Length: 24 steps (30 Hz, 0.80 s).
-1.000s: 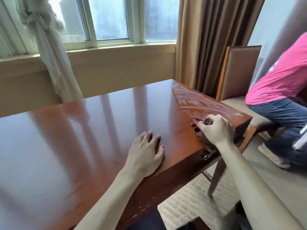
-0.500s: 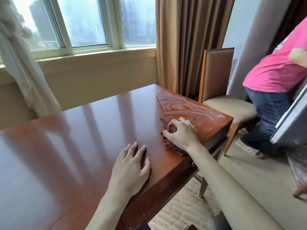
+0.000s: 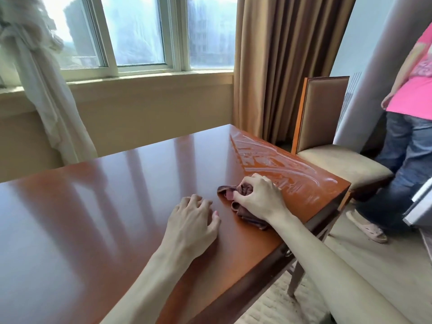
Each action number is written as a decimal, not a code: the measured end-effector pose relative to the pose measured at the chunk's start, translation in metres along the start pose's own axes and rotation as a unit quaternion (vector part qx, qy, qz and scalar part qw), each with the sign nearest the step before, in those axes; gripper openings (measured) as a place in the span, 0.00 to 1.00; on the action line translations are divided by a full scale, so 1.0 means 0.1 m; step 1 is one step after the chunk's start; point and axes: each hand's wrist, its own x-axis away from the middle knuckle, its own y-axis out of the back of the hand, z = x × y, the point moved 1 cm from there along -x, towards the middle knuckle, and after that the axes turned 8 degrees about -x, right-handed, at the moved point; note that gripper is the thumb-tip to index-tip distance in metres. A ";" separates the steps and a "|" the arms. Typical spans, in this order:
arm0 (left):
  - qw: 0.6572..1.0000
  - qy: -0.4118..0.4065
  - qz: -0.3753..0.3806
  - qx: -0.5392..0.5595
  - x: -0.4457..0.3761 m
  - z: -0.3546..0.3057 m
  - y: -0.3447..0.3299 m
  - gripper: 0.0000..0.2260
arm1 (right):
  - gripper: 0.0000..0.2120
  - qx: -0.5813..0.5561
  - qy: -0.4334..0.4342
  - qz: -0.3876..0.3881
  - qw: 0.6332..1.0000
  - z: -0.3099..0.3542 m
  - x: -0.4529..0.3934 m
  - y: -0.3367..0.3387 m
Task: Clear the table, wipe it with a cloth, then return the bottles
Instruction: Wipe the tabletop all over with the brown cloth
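At the near right edge of the table (image 3: 98, 206), two bare forearms reach in over the wood. The left hand (image 3: 194, 220) rests on the surface, fingers loosely bent and spread, holding nothing. Just beside it, toward the right edge, the right hand (image 3: 258, 198) is curled round a bunched brown cloth (image 3: 245, 212) and presses it to the top; the cloth lies flat under the palm, with folds poking out past the fingers and toward the wrist.

Beyond the right hand, the far right corner carries wet streaks (image 3: 275, 164), pale arcs running from the corner back to the cloth. The rest of the top shines with window reflections and shows no such marks, so I judge the wiping is under way and only that corner is covered.

No bottles are in view, on the table or elsewhere. Nothing else stands on the top, so the clearing looks done. What is left, by my reading: wipe the wide middle and left of the surface, then bring the bottles back.

Past the right edge stands a chair (image 3: 327, 127), and beside it another person (image 3: 411, 108) in a pink top and jeans. Behind are curtains (image 3: 280, 66) and the window (image 3: 140, 31).
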 end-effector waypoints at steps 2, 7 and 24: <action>1.000 0.008 0.003 0.007 -0.29 0.06 -0.05 0.19 | 0.17 -0.002 -0.007 -0.020 1.000 -0.01 -0.27 -0.10; 0.999 0.026 -0.002 0.034 -1.23 0.23 -0.26 0.21 | 0.15 -0.011 -0.015 -0.033 0.999 -0.12 -1.19 -0.44; 0.995 0.089 0.050 -0.001 -2.62 0.51 -0.80 0.30 | 0.20 -0.038 -0.019 0.040 0.998 -0.58 -3.30 -0.90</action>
